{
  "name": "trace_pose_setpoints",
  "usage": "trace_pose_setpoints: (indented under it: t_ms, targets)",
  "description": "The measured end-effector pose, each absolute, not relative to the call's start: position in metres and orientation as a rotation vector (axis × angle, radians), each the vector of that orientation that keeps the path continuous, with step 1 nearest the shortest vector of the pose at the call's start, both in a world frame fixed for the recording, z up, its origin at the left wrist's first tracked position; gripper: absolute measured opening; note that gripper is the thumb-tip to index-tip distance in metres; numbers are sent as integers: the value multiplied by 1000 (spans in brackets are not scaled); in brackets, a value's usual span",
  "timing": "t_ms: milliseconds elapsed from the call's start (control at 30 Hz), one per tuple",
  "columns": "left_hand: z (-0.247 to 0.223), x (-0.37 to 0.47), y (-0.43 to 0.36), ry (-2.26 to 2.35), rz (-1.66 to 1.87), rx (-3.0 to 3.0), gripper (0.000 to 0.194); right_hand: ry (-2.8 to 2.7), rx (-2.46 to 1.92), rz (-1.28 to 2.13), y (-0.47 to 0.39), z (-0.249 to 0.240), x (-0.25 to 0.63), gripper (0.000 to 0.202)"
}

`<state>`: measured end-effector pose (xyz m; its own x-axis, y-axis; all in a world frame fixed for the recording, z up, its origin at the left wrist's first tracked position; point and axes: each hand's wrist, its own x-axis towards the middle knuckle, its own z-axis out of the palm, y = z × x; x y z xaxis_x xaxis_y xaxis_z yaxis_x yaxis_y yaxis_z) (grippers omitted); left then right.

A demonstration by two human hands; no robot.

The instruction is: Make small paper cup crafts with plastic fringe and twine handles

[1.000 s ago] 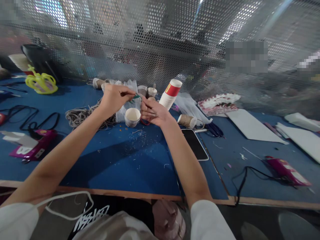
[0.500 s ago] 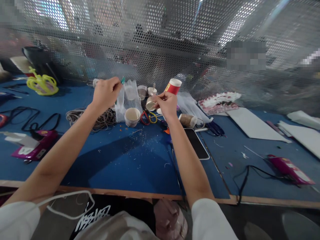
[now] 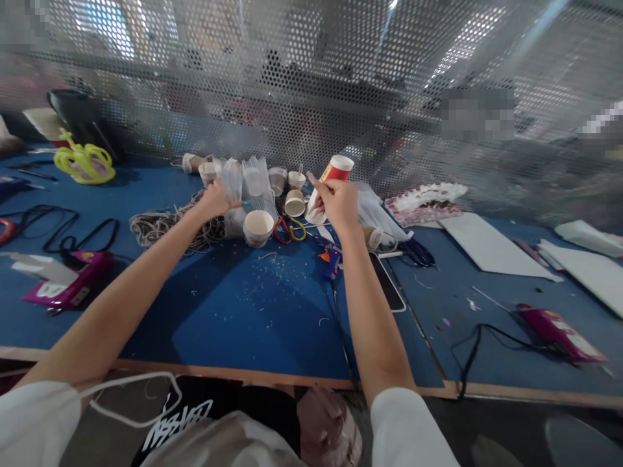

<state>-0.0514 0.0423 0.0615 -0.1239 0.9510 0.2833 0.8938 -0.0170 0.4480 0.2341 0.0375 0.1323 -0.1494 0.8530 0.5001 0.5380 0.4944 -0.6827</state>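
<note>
Scraps (image 3: 266, 255) lie scattered on our blue desk (image 3: 219, 331), on the near side of the open paper cup (image 3: 258, 224). Right of this cup and a little nearer, we see a blue glue gun (image 3: 331, 263) with an orange trigger. The cup itself stands upright, its pale inner wall showing. Just beside it, on the right, lie scissors (image 3: 296, 235) with red and yellow loops; left of it sits a heap of twine (image 3: 165, 227).

Our left hand (image 3: 217, 200), beyond the cup and to its left, is closed, with a small teal piece (image 3: 246, 203) pinched at the fingertips, above the cup's far rim. Our right hand (image 3: 339, 201) is right of the cup, index finger extended; we cannot tell whether it grips anything. It partly hides a tilted stack of nested paper cups (image 3: 342, 162) with a red band.

Behind the cup, rightward, a tipped cup (image 3: 294, 204) faces us, and past that a small cup (image 3: 296, 182) holds something string-like poking above its rim. Farthest left of our landmark cup stands a dark pitcher (image 3: 80, 120), its contents hidden.
</note>
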Motion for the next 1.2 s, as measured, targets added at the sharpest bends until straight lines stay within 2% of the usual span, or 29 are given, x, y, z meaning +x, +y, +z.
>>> trace_pose_setpoints:
  t_ms: [33,100,233,367,467,533,567,633,700,833,1033,1200]
  targets:
    - [57,-44,41,2221,767,1956,89,-1843,-1163,458,37,131,233,45]
    - [52,-33,39,2287,720,1930,93,-1869,-1164,467,38,129,231,36]
    - [61,-30,36,2225,767,2002,62,-1841,-1147,478,42,126,228,19]
    - [78,-35,32,2251,926,1986,52,-1722,-1110,636,42,125,223,12]
    - [78,-33,30,2417,967,1837,67,-1633,-1111,667,38,125,219,22]
    - [71,-29,31,2389,768,1805,83,-1638,-1128,647,36,124,218,30]
    - [67,-28,31,2323,654,1818,85,-1672,-1141,630,36,124,218,33]
    - [61,-27,32,2202,520,1861,79,-1775,-1175,567,35,122,219,42]
    - [62,-28,32,2170,528,1920,68,-1840,-1211,468,35,121,221,50]
    - [87,-35,25,2240,849,2055,59,-1796,-1204,437,37,121,223,53]
    - [125,-54,10,2224,1462,2106,53,-1721,-1098,761,42,118,218,23]
    - [130,-71,15,2292,1855,1743,59,-1690,-1058,827,46,112,216,12]
